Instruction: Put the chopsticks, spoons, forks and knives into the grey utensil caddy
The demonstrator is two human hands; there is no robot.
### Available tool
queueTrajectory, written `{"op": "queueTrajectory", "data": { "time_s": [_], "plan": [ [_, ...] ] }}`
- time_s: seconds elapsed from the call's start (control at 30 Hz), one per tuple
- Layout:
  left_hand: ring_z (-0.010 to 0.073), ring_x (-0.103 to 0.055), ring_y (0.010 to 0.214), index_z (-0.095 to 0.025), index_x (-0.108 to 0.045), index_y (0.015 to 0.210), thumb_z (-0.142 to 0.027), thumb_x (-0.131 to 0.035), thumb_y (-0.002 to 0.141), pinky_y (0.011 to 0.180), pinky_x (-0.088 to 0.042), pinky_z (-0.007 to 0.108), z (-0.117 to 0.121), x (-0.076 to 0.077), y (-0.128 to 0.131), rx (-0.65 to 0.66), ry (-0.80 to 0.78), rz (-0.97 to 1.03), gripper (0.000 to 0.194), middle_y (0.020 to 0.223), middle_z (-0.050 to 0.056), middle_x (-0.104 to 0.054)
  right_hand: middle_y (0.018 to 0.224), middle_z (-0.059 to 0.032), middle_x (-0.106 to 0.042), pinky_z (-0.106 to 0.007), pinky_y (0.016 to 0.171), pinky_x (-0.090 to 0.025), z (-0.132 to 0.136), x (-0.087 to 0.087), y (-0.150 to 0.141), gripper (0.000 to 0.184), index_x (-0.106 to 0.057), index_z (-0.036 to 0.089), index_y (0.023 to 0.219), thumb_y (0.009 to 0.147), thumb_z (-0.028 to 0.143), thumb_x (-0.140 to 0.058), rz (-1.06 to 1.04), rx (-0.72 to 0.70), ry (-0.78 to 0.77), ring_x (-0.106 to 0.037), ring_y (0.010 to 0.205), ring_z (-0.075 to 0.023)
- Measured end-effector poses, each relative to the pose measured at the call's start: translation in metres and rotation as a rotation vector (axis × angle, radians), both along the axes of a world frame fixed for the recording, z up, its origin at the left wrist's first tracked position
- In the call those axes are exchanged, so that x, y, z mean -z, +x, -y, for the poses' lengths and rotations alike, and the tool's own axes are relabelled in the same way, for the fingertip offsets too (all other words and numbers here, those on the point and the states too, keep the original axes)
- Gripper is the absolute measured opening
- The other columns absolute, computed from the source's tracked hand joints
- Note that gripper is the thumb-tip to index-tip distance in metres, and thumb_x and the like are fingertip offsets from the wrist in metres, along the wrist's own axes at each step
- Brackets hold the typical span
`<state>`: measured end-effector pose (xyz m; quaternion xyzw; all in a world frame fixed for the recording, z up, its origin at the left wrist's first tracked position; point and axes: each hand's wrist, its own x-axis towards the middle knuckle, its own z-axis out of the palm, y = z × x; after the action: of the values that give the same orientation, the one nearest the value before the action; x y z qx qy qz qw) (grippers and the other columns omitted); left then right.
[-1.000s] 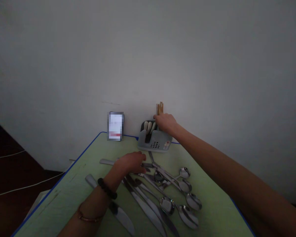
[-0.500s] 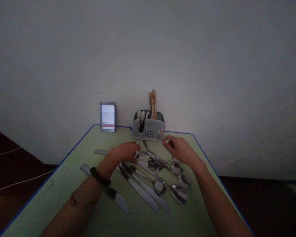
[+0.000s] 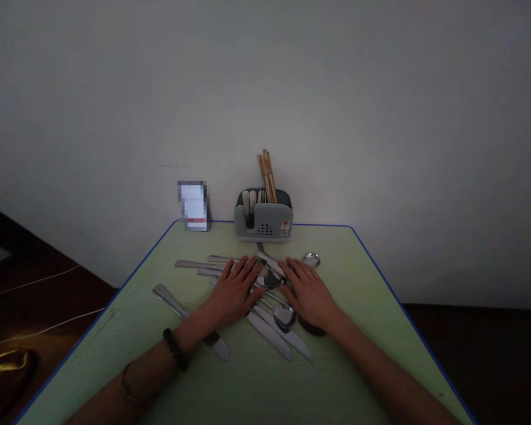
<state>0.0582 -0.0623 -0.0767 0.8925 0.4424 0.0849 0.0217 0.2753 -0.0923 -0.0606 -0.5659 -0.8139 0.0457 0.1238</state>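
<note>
Palm down over a spread of metal cutlery, my left hand (image 3: 236,290) has its fingers stretched and touches the pile. My right hand (image 3: 308,292) lies flat in the same way on the pile's right side, fingers extended. Between the hands show a spoon (image 3: 272,280) and another spoon (image 3: 285,317). Blades of two table knives (image 3: 271,336) stick out toward me. A single knife (image 3: 170,300) lies slanted at the left, partly under my left wrist. Beyond my right fingertips rests a spoon bowl (image 3: 311,260). The hands hide much of the pile.
A grey cutlery holder (image 3: 272,212) stands at the back of the green table (image 3: 358,265), against the wall. Wooden chopsticks (image 3: 266,177) and white-handled utensils (image 3: 249,202) stand in it. A device with a blurred screen (image 3: 194,203) leans at the back left.
Both hands have lowered from above the cutlery and flattened onto it, fingers now stretched. My right hand has moved inward and covers spoons on the right. Some pieces have shifted.
</note>
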Motion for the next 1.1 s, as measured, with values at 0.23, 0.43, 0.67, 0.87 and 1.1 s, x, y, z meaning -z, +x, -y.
{"op": "queueTrajectory", "data": {
  "time_s": [0.23,0.43,0.67,0.87,1.1],
  "plan": [
    [0.0249,-0.017,0.140,-0.026,-0.016,0.146,-0.051,-0.032,0.093,0.113,-0.010,0.050,0.001,-0.022,-0.050,0.141,0.015,-0.036,0.060,0.153,0.005,-0.020,0.147,-0.0184,-0.030,-0.050,0.109,-0.024,0.016,-0.013,0.022,0.077,-0.029,0.014,0.144,0.084,0.062,-0.040,-0.057,-0.088,-0.104,-0.026,0.136,-0.0321],
    [0.0274,-0.014,0.140,-0.021,-0.014,0.146,-0.048,-0.035,0.092,0.113,-0.012,0.051,0.010,-0.006,-0.085,0.116,0.052,-0.083,0.064,0.153,0.010,-0.016,0.151,-0.0184,-0.021,-0.051,0.110,-0.019,0.016,-0.006,0.010,0.093,-0.029,0.014,0.144,0.074,0.073,-0.044,-0.042,-0.147,-0.162,-0.017,0.138,-0.0355],
    [0.0278,-0.026,0.136,-0.009,-0.030,0.136,-0.046,-0.040,0.090,0.112,-0.020,0.052,0.000,0.003,-0.048,0.000,0.134,0.182,0.059,0.141,0.019,-0.037,0.128,-0.0146,-0.052,-0.034,0.099,-0.034,-0.033,-0.038,-0.004,0.046,-0.051,0.014,0.128,0.087,0.035,-0.052,0.082,-0.131,-0.274,-0.046,0.117,-0.0242],
    [0.0254,-0.028,0.135,-0.019,-0.038,0.134,-0.042,-0.040,0.092,0.113,-0.018,0.051,-0.006,-0.004,-0.039,0.169,0.058,0.133,0.048,0.140,0.010,-0.042,0.097,-0.0114,-0.066,-0.026,0.071,-0.042,-0.058,-0.055,0.004,0.028,-0.064,0.012,0.098,0.072,0.021,-0.068,0.154,-0.057,-0.455,-0.060,0.088,-0.0219],
    [0.0246,-0.046,0.116,-0.019,-0.056,0.114,-0.039,-0.044,0.091,0.100,-0.038,0.043,-0.024,-0.012,-0.028,0.199,-0.027,0.116,0.033,0.119,0.011,-0.055,0.079,-0.0039,-0.068,-0.022,0.056,-0.036,-0.054,-0.057,0.028,0.015,-0.063,0.016,0.084,0.070,0.020,-0.066,0.063,-0.072,-0.577,-0.059,0.067,-0.0149]
  ]
}}
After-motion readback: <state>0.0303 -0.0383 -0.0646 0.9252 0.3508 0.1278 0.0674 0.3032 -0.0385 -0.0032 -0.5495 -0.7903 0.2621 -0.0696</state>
